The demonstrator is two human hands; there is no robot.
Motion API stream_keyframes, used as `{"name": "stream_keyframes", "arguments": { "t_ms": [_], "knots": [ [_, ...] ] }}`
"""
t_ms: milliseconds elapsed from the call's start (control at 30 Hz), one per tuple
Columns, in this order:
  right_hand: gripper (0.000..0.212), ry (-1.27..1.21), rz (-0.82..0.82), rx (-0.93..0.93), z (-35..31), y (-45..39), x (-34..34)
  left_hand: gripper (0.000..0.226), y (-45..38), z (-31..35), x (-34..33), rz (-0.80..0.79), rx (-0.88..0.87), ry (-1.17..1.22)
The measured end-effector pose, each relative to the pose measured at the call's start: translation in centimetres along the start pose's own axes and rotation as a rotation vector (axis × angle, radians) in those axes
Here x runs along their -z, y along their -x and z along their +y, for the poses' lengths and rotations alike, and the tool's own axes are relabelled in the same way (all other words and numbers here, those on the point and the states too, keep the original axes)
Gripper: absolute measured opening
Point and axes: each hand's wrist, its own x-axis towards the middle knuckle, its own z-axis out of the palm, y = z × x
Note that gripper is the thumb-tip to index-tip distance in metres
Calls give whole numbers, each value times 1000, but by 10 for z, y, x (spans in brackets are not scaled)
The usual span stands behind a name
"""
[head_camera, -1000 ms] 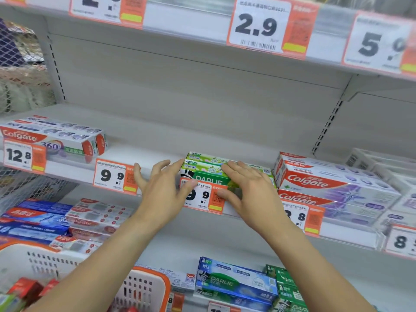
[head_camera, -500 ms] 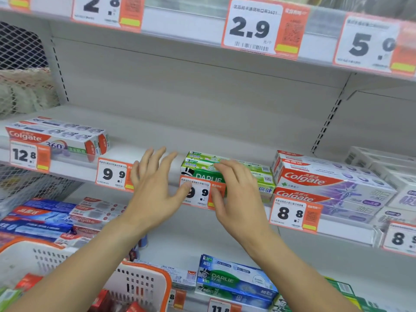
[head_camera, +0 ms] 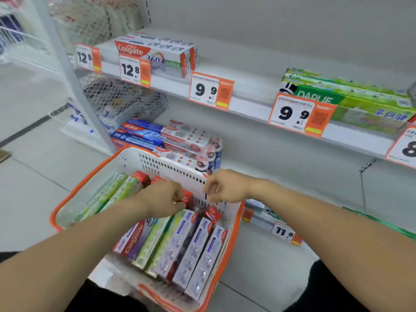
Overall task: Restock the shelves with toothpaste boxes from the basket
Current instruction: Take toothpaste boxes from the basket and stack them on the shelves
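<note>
The white basket with an orange rim [head_camera: 126, 158] sits low in front of me and holds several toothpaste boxes [head_camera: 193, 251] lying side by side. My left hand [head_camera: 162, 199] is inside the basket, and its fingers curl round the red end of one Colgate box [head_camera: 187, 196]. Beside it, my right hand [head_camera: 225, 188] hovers over the basket's far wall with loosely curled fingers and nothing visible in them. On the middle shelf [head_camera: 249, 104], green Darlie boxes [head_camera: 360, 102] lie at the right behind a 9.9 tag.
Colgate 360 boxes [head_camera: 155, 52] lie at the shelf's left end behind a 12.8 tag. Blue and red boxes [head_camera: 166, 138] fill the lower shelf behind the basket. A white upright post [head_camera: 74, 86] and a wire rack [head_camera: 121, 102] stand at the left.
Both hands have left the Darlie boxes on the shelf and dropped into the basket. The view has swung down and left, and my left hand now grips a box end.
</note>
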Motion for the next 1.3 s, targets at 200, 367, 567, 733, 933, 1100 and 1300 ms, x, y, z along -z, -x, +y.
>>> {"name": "stream_keyframes", "arguments": {
  "t_ms": [200,367,567,733,933,1100,1300],
  "knots": [
    [44,127,-215,-19,-7,-25,-29,51,41,-47,-66,-160,97,165],
    [55,88,-189,-6,-14,-53,-54,68,45,-83,-82,200,229,109],
    [73,67,-133,-37,-22,-89,-86,80,55,-122,-103,-87,469,-11],
    [82,62,-130,-58,-21,-110,-95,52,55,-130,-106,-8,435,72],
    [98,-109,-115,-19,-27,-121,-90,46,55,-146,-66,-103,465,568],
    [98,-311,-129,62,-33,-114,-52,41,64,-152,-29,-171,320,1087],
    [63,-650,-140,7,-24,-82,8,61,43,-125,-21,-193,192,1244]
  ]
}}
